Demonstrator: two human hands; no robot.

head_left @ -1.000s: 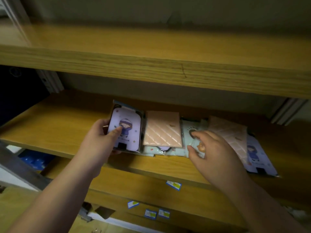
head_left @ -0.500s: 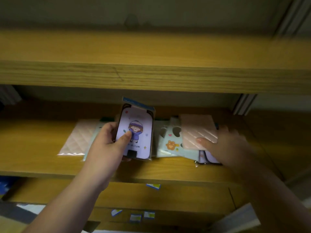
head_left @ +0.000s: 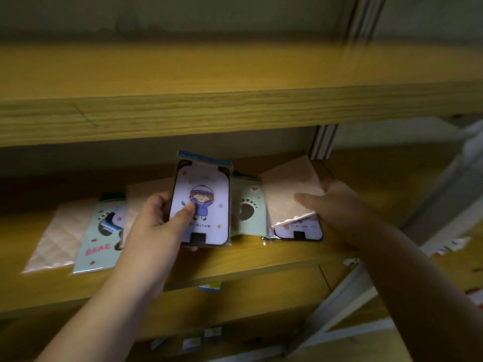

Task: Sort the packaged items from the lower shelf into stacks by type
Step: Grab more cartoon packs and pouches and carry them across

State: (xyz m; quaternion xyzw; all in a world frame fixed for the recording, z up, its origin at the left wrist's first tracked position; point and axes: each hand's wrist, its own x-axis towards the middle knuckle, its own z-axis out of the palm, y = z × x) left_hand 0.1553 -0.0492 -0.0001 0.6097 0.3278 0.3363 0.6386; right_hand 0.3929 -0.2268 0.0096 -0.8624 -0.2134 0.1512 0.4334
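A wooden upper shelf point(head_left: 235, 111) runs across the whole view, its grain plain along the front edge. A pale metal upright point(head_left: 322, 142) stands behind it, right of centre, and another pale metal rail point(head_left: 347, 291) slants down at lower right. A small blue and yellow sticker point(head_left: 210, 286) sits on the front edge of the board below (its print is too blurred to read). More small labels point(head_left: 193, 342) lie lower down, near the bottom edge, in shadow.
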